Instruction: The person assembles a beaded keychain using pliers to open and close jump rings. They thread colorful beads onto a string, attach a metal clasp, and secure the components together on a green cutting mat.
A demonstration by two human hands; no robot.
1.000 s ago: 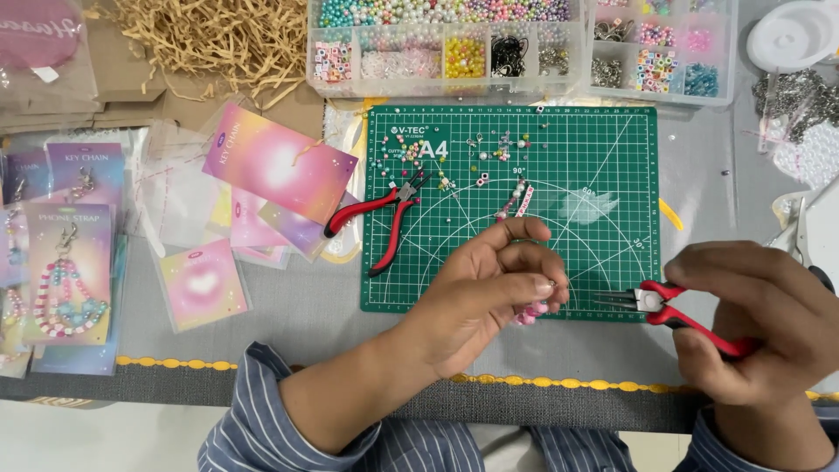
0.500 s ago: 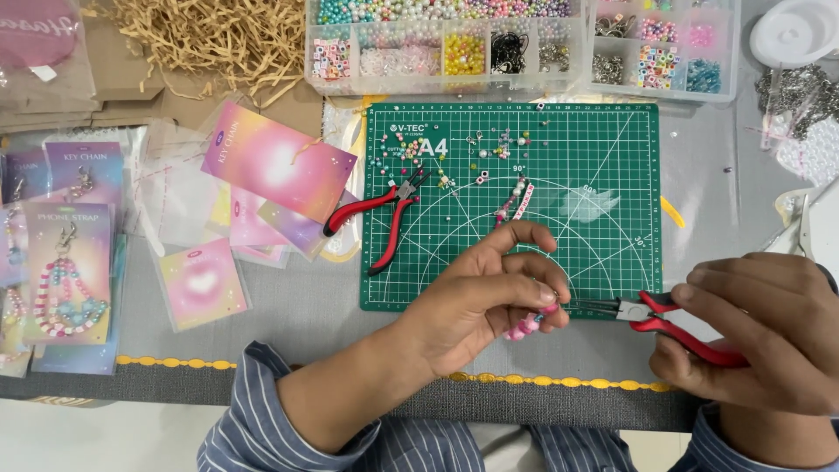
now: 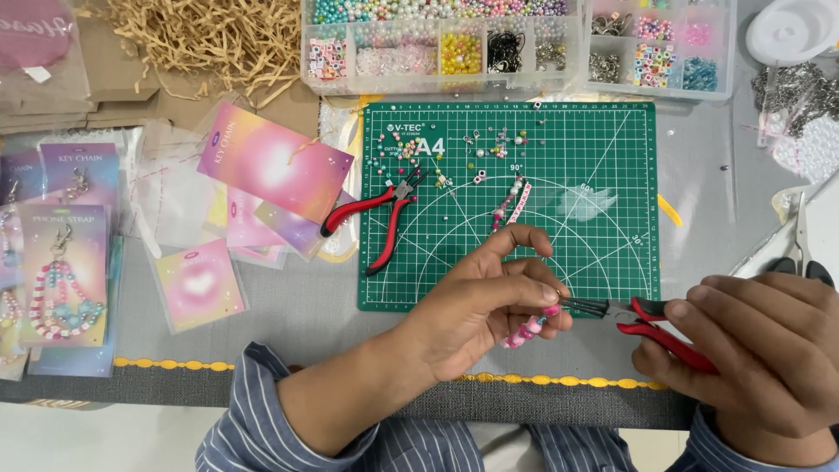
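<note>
My left hand (image 3: 479,301) pinches a short strand of pink and white beads (image 3: 528,329) between thumb and fingers, just below the front edge of the green cutting mat (image 3: 612,245). In my right hand (image 3: 762,350) are red-handled pliers (image 3: 648,325), gripped around the handles. The pliers' dark tip (image 3: 578,304) meets the top of the strand at my left fingertips. A second beaded strand (image 3: 511,203) lies on the mat above my left hand, among scattered loose beads (image 3: 476,150).
A second pair of red pliers (image 3: 377,217) lies at the mat's left edge. Clear bead organiser boxes (image 3: 446,39) stand at the back, shredded paper (image 3: 205,35) at back left. Pink cards (image 3: 273,164) and packaged beaded straps (image 3: 61,262) lie left; scissors (image 3: 797,236) right.
Both hands have drifted slightly right and down. My left index finger has lifted off the strand and now arches above it. The pliers' tip stays at the strand.
</note>
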